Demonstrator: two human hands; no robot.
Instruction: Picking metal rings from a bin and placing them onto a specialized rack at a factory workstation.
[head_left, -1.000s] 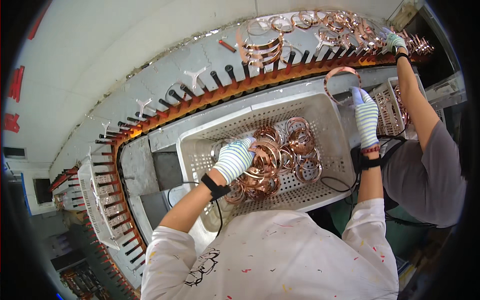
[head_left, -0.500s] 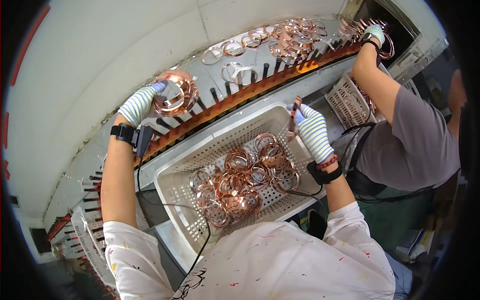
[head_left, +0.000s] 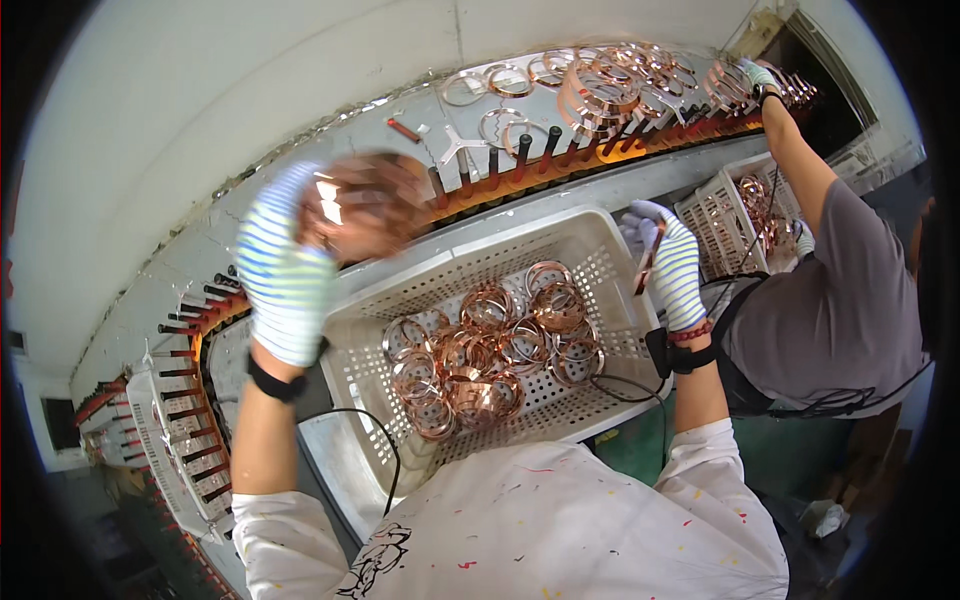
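Observation:
My left hand, in a striped glove, is raised over the peg rack and grips a bunch of copper rings, blurred by motion. My right hand, also gloved, holds one copper ring edge-on by the right rim of the white perforated basket. Several copper rings lie piled in that basket, below and between my hands.
A curved conveyor rack with dark pegs on an orange rail runs behind the basket, with rings hung at its far right. A co-worker in a grey shirt reaches to the rack beside a second white basket.
My left hand has come up out of the basket with a bunch of rings and now swings nearer, over the rack. My right hand stays near the basket's right rim.

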